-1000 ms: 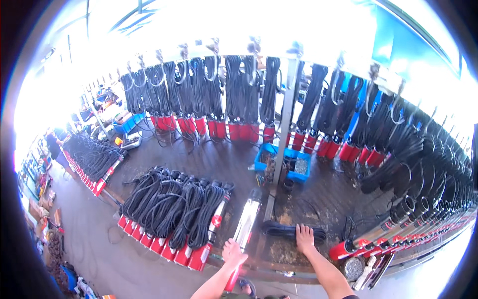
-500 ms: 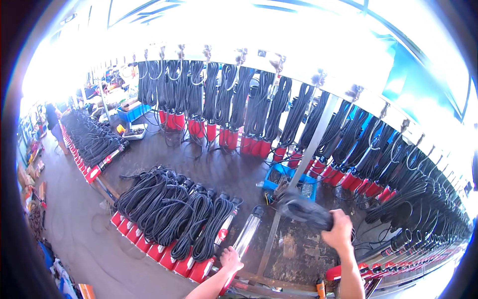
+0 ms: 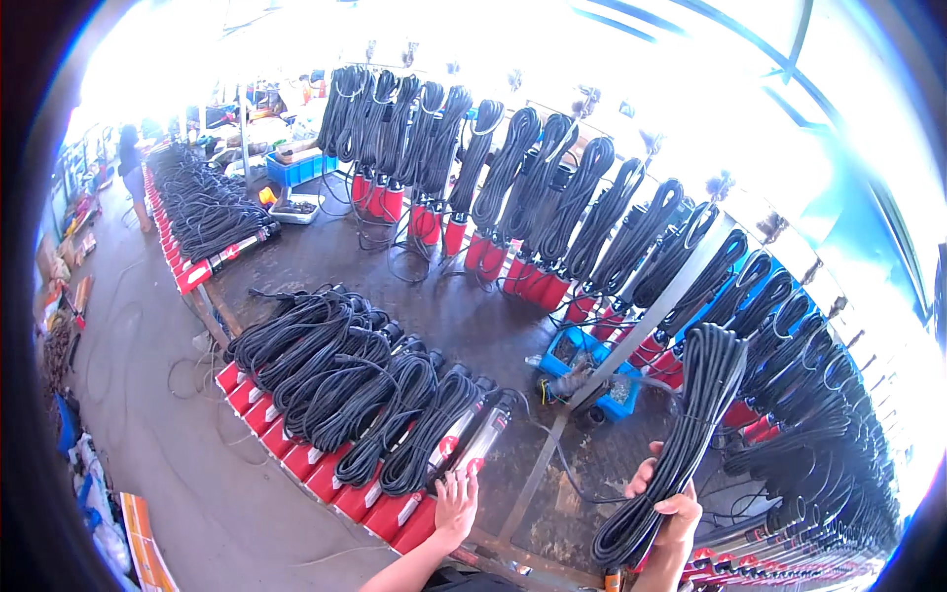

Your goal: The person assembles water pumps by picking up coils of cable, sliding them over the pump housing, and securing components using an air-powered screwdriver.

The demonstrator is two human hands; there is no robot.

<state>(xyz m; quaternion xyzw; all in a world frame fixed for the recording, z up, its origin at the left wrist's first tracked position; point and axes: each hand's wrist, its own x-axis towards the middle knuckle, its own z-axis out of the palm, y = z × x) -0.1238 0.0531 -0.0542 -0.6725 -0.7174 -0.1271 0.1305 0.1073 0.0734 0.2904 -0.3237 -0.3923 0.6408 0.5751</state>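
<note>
Holding tilted cable coil point(image 3: 702, 385) over near edge of bench point(image 3: 464, 331): your right hand point(image 3: 675, 518) curls round lower half. Left hand point(image 3: 457, 503) lies on silver tube point(image 3: 487, 439), fingers extended. Keep loops gathered; steady tube, could roll.

Black cable coil point(image 3: 691, 424) in right hand point(image 3: 677, 518)

From here: coil held up, tilted, over the bench point(image 3: 483, 331); left hand point(image 3: 456, 508) on the end silver-and-red cylinder point(image 3: 485, 444) of a row point(image 3: 321, 483); more coils point(image 3: 513, 168) hang behind, blue trays point(image 3: 549, 367) by the metal post point(image 3: 679, 289)
</note>
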